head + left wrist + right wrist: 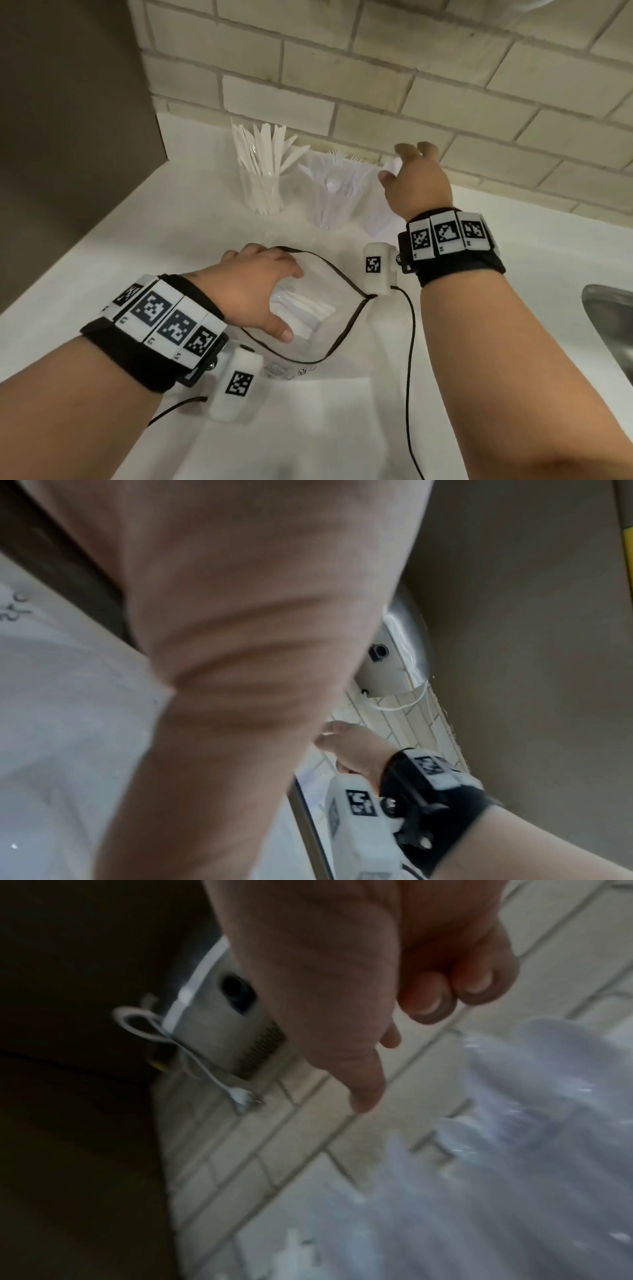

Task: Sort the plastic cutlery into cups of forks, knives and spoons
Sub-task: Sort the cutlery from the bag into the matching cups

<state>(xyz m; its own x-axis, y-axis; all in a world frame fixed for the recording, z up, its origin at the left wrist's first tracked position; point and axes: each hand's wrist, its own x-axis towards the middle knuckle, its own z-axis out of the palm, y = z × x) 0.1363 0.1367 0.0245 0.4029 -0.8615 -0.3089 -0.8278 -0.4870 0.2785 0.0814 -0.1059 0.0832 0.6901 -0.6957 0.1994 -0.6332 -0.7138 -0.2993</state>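
Three clear cups stand at the back of the white counter [191, 222]. The left cup [262, 192] holds white knives, and the middle cup [330, 202] holds forks with one spoon bowl showing. My right hand [394, 164] partly hides the third cup [376, 219] and hovers over its rim. In the right wrist view the right hand [397, 1056] has loosely curled fingers with nothing between them, above blurred cutlery [514, 1150]. My left hand [289, 303] reaches, spread, into a clear dark-rimmed bag [346, 329] over white cutlery [308, 308]. Whether it touches a piece is hidden.
A tiled wall [376, 85] runs close behind the cups. A dark cabinet side [68, 137] bounds the counter on the left and a steel sink [609, 325] lies at the right edge. A grey device with a white cable [232, 1031] hangs on the wall above.
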